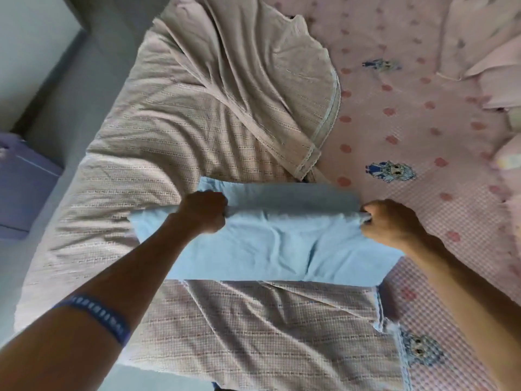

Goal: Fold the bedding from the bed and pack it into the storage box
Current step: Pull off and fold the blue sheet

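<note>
On the near half of the bed [423, 131], a light blue cloth [270, 238] lies across a rumpled beige blanket [174, 131], and both hands are on it. The left hand [203, 211] is curled into a fist around the cloth's raised fold near its left end; the right hand [390, 222] pinches the same fold at its right end, bunching the fabric between fingers and thumb. Between them the fold stands up as a ridge, with one layer lying flat behind it and a wider panel spread toward the person.

By my reading the task is at an early stage: the blue cloth is partly folded into a long strip and probably needs at least one more fold. The beige blanket is unfolded, heaped and creased, and a pink pillow [485, 38] sits at the far right corner. Nothing appears packed yet.

Under everything is a pink sheet with spots, checks and small blue cartoon figures. Left of the bed runs a grey floor [70, 88], and at the left edge stands a lilac container [22, 182], possibly the storage box, though too little shows to be sure.
</note>
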